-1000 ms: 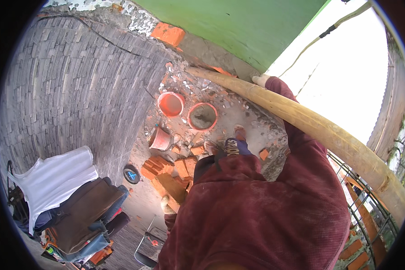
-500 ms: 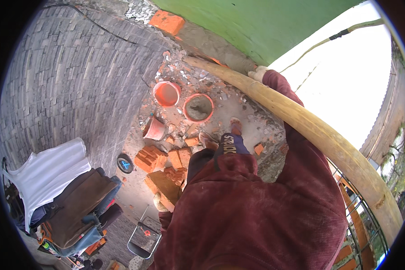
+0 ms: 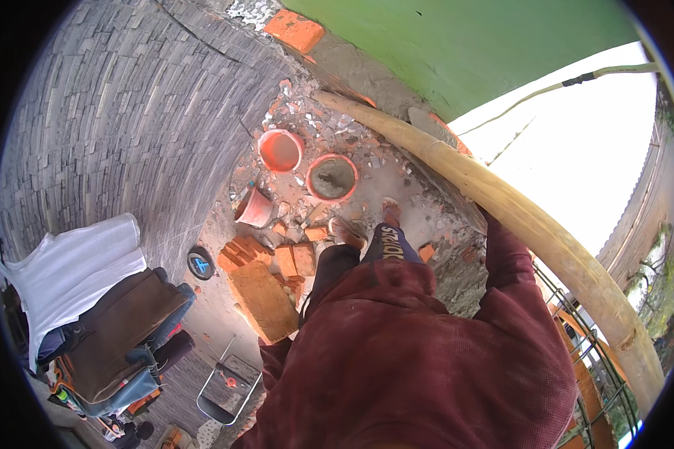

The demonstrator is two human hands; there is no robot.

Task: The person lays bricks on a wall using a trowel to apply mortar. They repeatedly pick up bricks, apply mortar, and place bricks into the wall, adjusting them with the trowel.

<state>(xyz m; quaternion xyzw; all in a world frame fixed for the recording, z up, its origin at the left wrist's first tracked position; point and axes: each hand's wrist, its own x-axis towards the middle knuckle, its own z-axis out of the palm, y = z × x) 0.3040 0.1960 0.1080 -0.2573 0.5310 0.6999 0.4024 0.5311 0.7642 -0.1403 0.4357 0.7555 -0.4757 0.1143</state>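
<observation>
A large orange brick (image 3: pixel 266 303) is held up at the end of my left sleeve (image 3: pixel 275 358). The left hand itself is hidden beneath or behind the brick. My right sleeve (image 3: pixel 508 251) runs up to a thick bamboo pole (image 3: pixel 457 172) and passes behind it, so the right hand cannot be seen. Below the raised brick lie a stack of bricks (image 3: pixel 240 253) and a few broken pieces (image 3: pixel 296 260). Beyond my feet stands a red bucket of grey mortar (image 3: pixel 309 188). Low brickwork with grey mortar (image 3: pixel 378 71) runs along the green wall (image 3: pixel 472 52).
A second red bucket (image 3: pixel 264 159) and a tipped one (image 3: pixel 254 208) stand among rubble. The bamboo pole slants across the right side above a wire grid (image 3: pixel 577 318). Hanging clothes (image 3: pixel 120 322), a folding chair (image 3: pixel 219 404) and a black roll (image 3: pixel 201 263) are at left.
The brick at my left has come up and turned its broad face toward me; its gloved hand no longer shows. My right hand has drawn back from the wall top and gone behind the pole.
</observation>
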